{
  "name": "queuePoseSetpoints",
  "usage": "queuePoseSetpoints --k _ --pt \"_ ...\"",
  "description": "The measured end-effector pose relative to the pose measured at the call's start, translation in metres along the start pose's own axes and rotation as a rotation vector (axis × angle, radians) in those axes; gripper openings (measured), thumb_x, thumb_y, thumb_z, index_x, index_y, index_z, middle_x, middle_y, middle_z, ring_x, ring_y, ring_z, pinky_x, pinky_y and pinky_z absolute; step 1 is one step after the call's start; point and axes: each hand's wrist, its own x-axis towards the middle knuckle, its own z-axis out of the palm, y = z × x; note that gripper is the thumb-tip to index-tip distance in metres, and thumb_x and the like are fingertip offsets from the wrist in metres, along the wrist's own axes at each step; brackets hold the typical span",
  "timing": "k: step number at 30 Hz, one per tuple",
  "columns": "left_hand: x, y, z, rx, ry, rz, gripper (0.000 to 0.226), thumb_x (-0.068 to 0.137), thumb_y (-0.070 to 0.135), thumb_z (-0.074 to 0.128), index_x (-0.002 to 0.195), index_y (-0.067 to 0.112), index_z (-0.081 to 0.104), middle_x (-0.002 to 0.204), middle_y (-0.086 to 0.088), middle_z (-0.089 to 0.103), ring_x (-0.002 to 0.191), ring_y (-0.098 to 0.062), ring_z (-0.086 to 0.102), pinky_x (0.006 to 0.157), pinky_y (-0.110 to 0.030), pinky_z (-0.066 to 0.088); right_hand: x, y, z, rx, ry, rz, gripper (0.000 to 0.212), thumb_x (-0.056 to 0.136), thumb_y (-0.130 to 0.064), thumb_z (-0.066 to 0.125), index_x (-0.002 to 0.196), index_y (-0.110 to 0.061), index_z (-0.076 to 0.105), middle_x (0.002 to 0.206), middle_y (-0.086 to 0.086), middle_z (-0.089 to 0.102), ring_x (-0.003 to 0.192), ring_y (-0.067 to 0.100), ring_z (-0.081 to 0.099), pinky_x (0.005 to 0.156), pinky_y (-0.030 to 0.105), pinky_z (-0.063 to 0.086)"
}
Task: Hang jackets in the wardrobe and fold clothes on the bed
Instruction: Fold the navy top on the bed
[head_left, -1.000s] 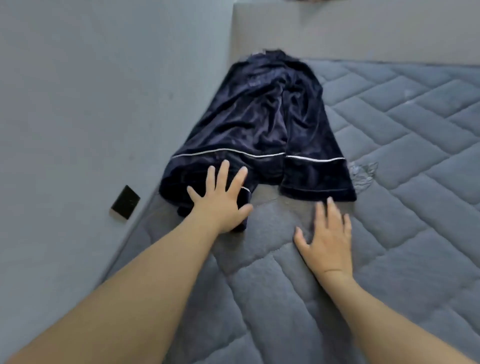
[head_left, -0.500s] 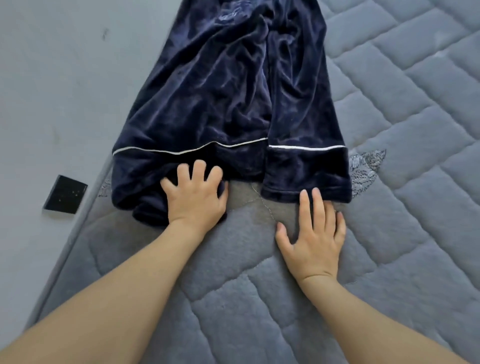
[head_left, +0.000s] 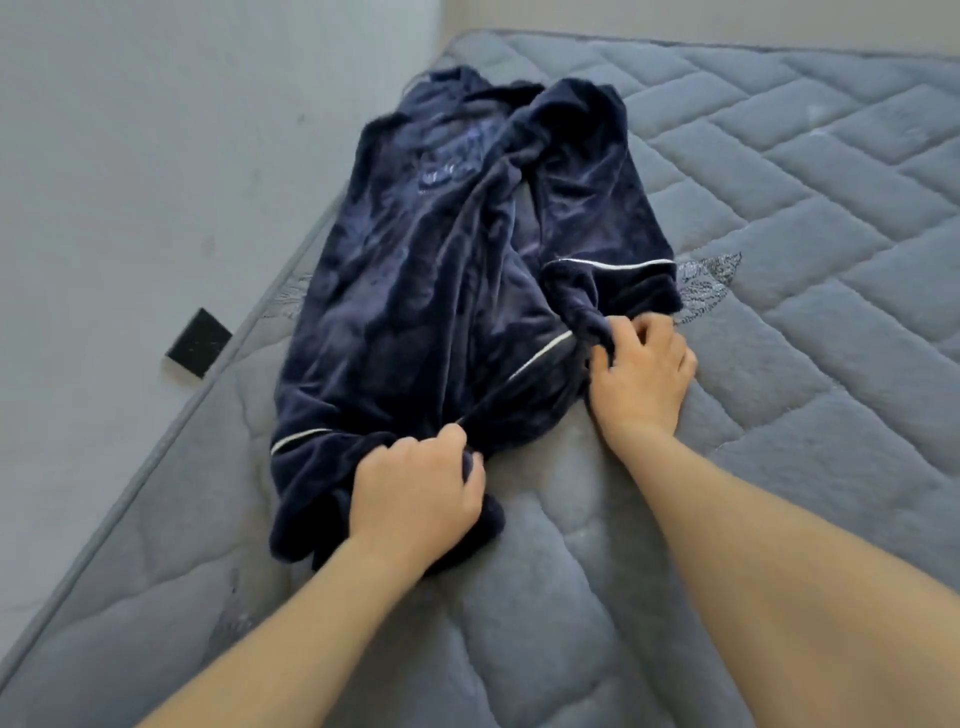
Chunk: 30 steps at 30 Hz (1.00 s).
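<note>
Navy velvet trousers (head_left: 431, 291) with white piping near the cuffs lie crumpled on the grey quilted mattress (head_left: 779, 415), waist toward the far corner. My left hand (head_left: 415, 493) is closed around the cuff of the left leg, near the mattress's left side. My right hand (head_left: 641, 376) pinches a bunch of cuff fabric between the two legs. The right leg's cuff lies flat just beyond my right hand.
A pale wall (head_left: 156, 156) runs along the mattress's left edge, with a small black square plate (head_left: 197, 343) on it close to the trousers. The mattress stretches bare to the right and toward me.
Both hands went from lying flat and open by the cuffs to gripping the fabric. The trousers' legs have bunched up and shifted, and the view has swung to the right.
</note>
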Motion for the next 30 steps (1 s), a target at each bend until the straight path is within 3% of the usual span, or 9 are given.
queuePoseSetpoints --k 4,8,14,18,21,24,26,28,30 --pt "-0.014 0.009 0.012 -0.063 -0.019 -0.082 0.022 0.091 0.044 0.041 0.081 0.025 0.045 0.077 -0.004 0.068 0.074 -0.031 0.064 0.059 -0.033 0.028 -0.037 0.022 -0.024 0.260 -0.096 -0.101 0.010 0.091 -0.021 0.060 0.097 -0.014 0.062 0.120 0.002 0.041 0.107 0.026 0.040 0.097 0.037 0.032" --pt "-0.058 0.023 0.004 -0.116 -0.071 -0.061 0.023 0.092 0.044 0.037 0.081 0.025 0.043 0.074 -0.001 0.064 0.065 -0.027 0.054 0.057 -0.033 0.028 -0.113 0.056 -0.077 0.390 -0.188 -0.017 0.011 0.091 -0.020 0.062 0.092 -0.009 0.061 0.117 -0.003 0.037 0.110 0.024 0.043 0.101 0.038 0.037" --pt "-0.165 0.095 -0.021 -0.115 -0.192 0.051 0.028 0.092 0.048 0.035 0.087 0.025 0.050 0.056 0.007 0.044 0.058 -0.023 0.052 0.053 -0.032 0.026 -0.207 0.122 -0.184 0.112 -0.341 0.106 0.019 0.093 -0.024 0.056 0.092 -0.007 0.063 0.124 0.004 0.042 0.109 0.029 0.043 0.094 0.039 0.038" --pt "-0.226 0.189 -0.045 -0.155 -0.313 0.127 0.031 0.092 0.049 0.035 0.088 0.022 0.050 0.078 -0.002 0.066 0.077 -0.031 0.066 0.060 -0.033 0.032 -0.244 0.178 -0.271 -0.030 -0.434 0.112 0.024 0.091 -0.026 0.052 0.095 -0.009 0.068 0.142 0.007 0.038 0.122 0.030 0.037 0.101 0.037 0.034" --pt "-0.293 0.275 -0.063 -0.189 -0.351 0.256 0.034 0.091 0.049 0.035 0.094 0.021 0.055 0.087 -0.010 0.070 0.084 -0.033 0.066 0.066 -0.036 0.038 -0.270 0.230 -0.336 -0.353 -0.556 -0.012 0.033 0.089 -0.036 0.047 0.103 -0.018 0.071 0.143 0.004 0.041 0.126 0.028 0.036 0.105 0.038 0.031" --pt "-0.378 0.340 -0.087 -0.238 -0.541 0.452 0.033 0.093 0.045 0.034 0.099 0.019 0.053 0.093 -0.012 0.069 0.086 -0.036 0.064 0.069 -0.040 0.037 -0.304 0.279 -0.397 -0.711 -0.905 0.060 0.049 0.089 -0.046 0.039 0.127 -0.024 0.061 0.140 0.001 0.043 0.129 0.027 0.035 0.106 0.039 0.026" --pt "-0.416 0.353 -0.103 -0.224 -0.723 0.498 0.033 0.095 0.045 0.037 0.106 0.017 0.050 0.105 -0.014 0.067 0.094 -0.037 0.061 0.074 -0.042 0.036 -0.325 0.296 -0.429 -0.800 -1.111 0.201 0.056 0.086 -0.047 0.040 0.136 -0.023 0.053 0.143 0.003 0.044 0.133 0.029 0.036 0.109 0.041 0.026" --pt "-0.418 0.348 -0.117 -0.262 -0.927 0.462 0.033 0.093 0.048 0.042 0.111 0.022 0.050 0.117 -0.010 0.063 0.106 -0.034 0.057 0.086 -0.041 0.041 -0.332 0.296 -0.445 -0.788 -1.247 0.289 0.057 0.080 -0.041 0.042 0.132 -0.022 0.055 0.143 0.006 0.048 0.133 0.031 0.040 0.111 0.043 0.028" --pt "-0.397 0.332 -0.131 -0.488 -1.153 0.314 0.028 0.092 0.047 0.046 0.105 0.024 0.057 0.111 -0.004 0.066 0.102 -0.026 0.060 0.086 -0.036 0.047 -0.325 0.284 -0.448 -0.744 -1.307 0.300 0.061 0.080 -0.042 0.040 0.136 -0.021 0.052 0.147 0.009 0.044 0.136 0.033 0.037 0.112 0.045 0.027"
